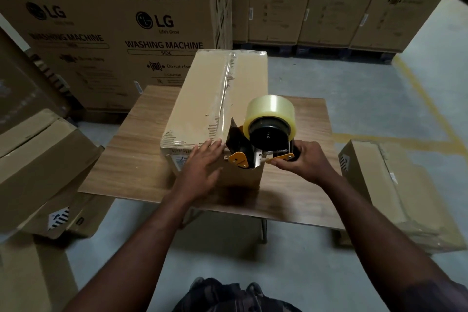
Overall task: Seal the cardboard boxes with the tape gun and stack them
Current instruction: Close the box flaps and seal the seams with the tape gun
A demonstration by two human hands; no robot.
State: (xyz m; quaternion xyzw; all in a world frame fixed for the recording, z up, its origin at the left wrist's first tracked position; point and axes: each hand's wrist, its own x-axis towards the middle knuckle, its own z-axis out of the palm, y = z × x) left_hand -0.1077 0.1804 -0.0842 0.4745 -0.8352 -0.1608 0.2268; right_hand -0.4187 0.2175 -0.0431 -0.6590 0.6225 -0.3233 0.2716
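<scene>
**Tape end at the near edge**

Head view: the box (202,99) lies on the surface (121,159), running lengthwise away from the person. A clear tape (225,88) strip covers its top seam.

The left hand (202,162) is flat with straight fingers, pressing the box's near top edge where the strip ends. Just right of it, the right hand (304,159) is curled round the handle of the tape gun (263,139). The gun's nose sits against the box's near face, with the roll uppermost.

The seam looks closed, so the cut is probably next.

- **Lifted tape:** if the gun is pulled off without the blade biting, the tape may stretch and peel back off the edge.
- **Nicked fingers:** the left fingers sit just beside the cutter, so a slip could catch them.

More boxes (395,192) wait on the floor, beyond each hand.
</scene>
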